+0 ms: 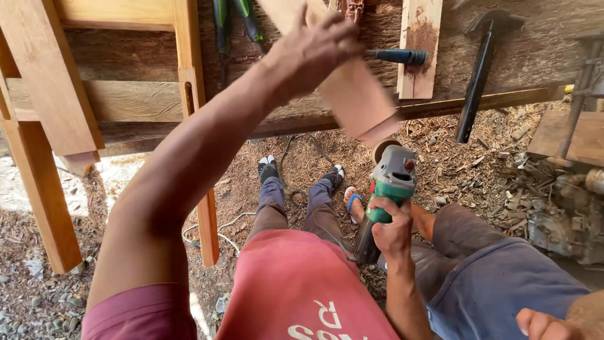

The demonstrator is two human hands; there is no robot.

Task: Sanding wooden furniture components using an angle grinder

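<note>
Left hand, arm stretched forward and up, fingers clamped around the upper end of a wooden board; right hand closed on the body of a green angle grinder. Setting: a rough plank workbench carrying a hammer, above a floor of wood shavings. The board's long axis slants down to the right, its lower end just above the grinder's disc, which points up toward it.

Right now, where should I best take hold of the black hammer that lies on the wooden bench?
Grip the black hammer by the lower end of its long handle, coming from the near side. That end juts past the edge of the wooden bench, so fingers can wrap around it; the head lies far back.
</note>
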